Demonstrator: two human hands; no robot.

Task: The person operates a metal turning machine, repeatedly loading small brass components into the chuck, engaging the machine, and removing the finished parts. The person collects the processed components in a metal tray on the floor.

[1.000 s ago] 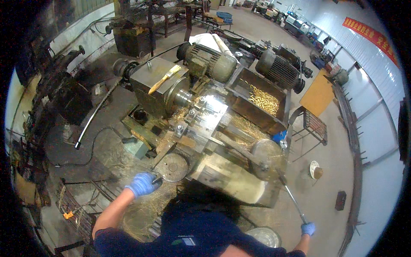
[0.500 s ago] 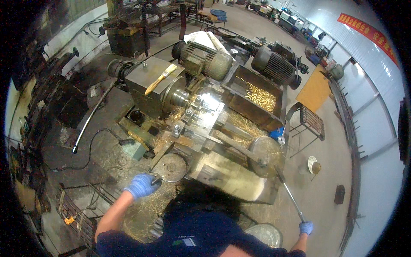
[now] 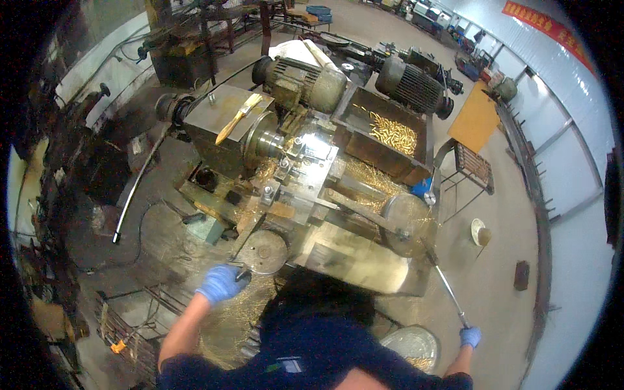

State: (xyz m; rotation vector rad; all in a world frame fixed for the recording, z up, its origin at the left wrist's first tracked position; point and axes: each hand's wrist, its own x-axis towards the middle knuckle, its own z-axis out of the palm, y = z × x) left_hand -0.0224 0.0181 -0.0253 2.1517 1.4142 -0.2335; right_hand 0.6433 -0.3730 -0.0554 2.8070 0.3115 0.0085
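A metal lathe (image 3: pixel 354 260) stands in front of me, with brass-coloured shavings strewn over it. My left hand (image 3: pixel 221 284), in a blue glove, is closed round the dark crank handle (image 3: pixel 243 275) of a round handwheel (image 3: pixel 265 251) on the lathe's near left. Off to the right, my right hand (image 3: pixel 470 336), gloved the same, grips the end of a long metal lever (image 3: pixel 450 289). That lever runs up to a large round disc (image 3: pixel 413 224) at the lathe's right. Bright light falls on the tool slide (image 3: pixel 313 159) beside the chuck (image 3: pixel 265 142).
A brush (image 3: pixel 238 118) lies on the headstock (image 3: pixel 218 123). Behind the slide, a metal tray (image 3: pixel 364 140) holds many small brass-coloured pieces. Two motors (image 3: pixel 305 84) stand farther back. A round pan (image 3: pixel 406 341) with similar pieces sits low by my body. At right stands a slatted stool (image 3: pixel 473 168).
The whole view has shifted slightly, and more of the low pan now shows. Both hands keep their grips, with little visible motion of the crank or the lever.
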